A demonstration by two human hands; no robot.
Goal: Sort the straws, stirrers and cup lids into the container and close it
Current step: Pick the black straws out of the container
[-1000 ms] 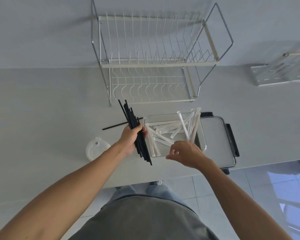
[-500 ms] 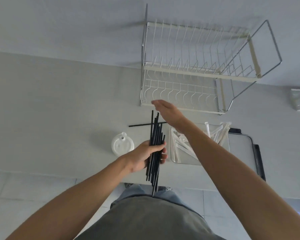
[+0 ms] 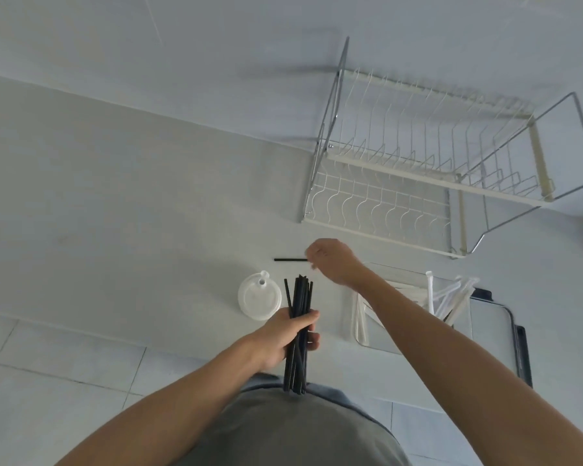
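My left hand (image 3: pixel 290 334) grips a bundle of black straws (image 3: pixel 298 331), held upright over the counter's front edge. A single black straw (image 3: pixel 290 260) lies flat on the counter, and my right hand (image 3: pixel 330 260) pinches its right end. A white cup lid (image 3: pixel 259 297) rests on the counter just left of the bundle. The clear container (image 3: pixel 377 344) sits to the right under my right forearm, with several white paper-wrapped straws (image 3: pixel 451 297) in it. Its lid (image 3: pixel 492 331), with black clasps, lies beside it on the right.
A two-tier wire dish rack (image 3: pixel 418 169) stands at the back of the grey counter (image 3: pixel 132 213) against the wall. Tiled floor shows below the counter's front edge.
My right hand left the container, reached across to the lone black straw and closed on its end. My left hand drew the bundle toward me. The view swung left.
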